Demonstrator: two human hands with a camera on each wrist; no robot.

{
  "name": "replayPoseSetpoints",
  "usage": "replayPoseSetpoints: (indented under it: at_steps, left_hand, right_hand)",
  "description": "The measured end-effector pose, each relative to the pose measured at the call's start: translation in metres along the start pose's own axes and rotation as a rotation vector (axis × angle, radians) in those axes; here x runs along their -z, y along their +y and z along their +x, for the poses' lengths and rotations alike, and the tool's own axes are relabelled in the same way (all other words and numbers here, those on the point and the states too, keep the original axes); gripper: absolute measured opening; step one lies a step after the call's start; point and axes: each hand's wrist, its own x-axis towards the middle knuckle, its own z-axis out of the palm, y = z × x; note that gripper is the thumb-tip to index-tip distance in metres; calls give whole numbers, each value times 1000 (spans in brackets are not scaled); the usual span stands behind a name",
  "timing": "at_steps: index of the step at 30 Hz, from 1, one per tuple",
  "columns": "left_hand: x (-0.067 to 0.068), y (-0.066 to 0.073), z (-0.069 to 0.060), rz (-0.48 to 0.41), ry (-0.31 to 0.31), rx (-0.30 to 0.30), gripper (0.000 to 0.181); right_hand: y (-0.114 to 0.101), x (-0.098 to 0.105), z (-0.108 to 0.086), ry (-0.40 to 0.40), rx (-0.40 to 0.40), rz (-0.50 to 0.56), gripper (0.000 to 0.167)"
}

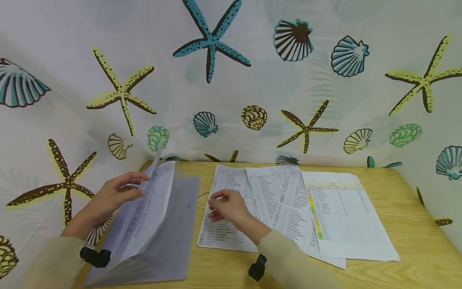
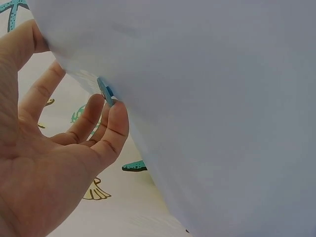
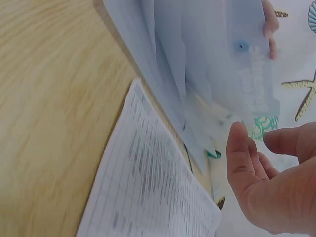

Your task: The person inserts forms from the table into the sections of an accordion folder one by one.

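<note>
On the left of the head view, my left hand (image 1: 115, 194) pinches the raised edge of a translucent document folder (image 1: 189, 224). A printed sheet (image 1: 159, 196) stands tilted within the opened folder. In the left wrist view, a small blue button (image 2: 104, 91) on the folder's flap lies by the fingertips. My right hand (image 1: 228, 206) hovers over the leftmost printed sheet (image 1: 220, 237), its fingers loosely bent and holding nothing. From the right wrist view, that hand (image 3: 276, 182) is apart from the folder (image 3: 207, 49). A thin dark string (image 1: 203, 195) trails from the folder's right side.
More printed sheets (image 1: 267, 188) overlap in the middle of the wooden table (image 1: 426, 245). To their right lies a sheet with coloured cells (image 1: 346, 224). A cloth (image 1: 231, 92) with starfish and shells hangs behind and at both sides.
</note>
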Motion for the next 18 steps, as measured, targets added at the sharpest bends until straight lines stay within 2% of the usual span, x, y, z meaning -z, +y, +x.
replayPoseSetpoints:
  at_steps: [10,18]
  left_hand:
    - [-1,1,1,22,-13,27,42]
    - [-1,1,3,22,-7,23,41]
  right_hand:
    - [4,53,-7,128,-37,-36,34]
    - [-3,98,-15,246,-36,-58,33]
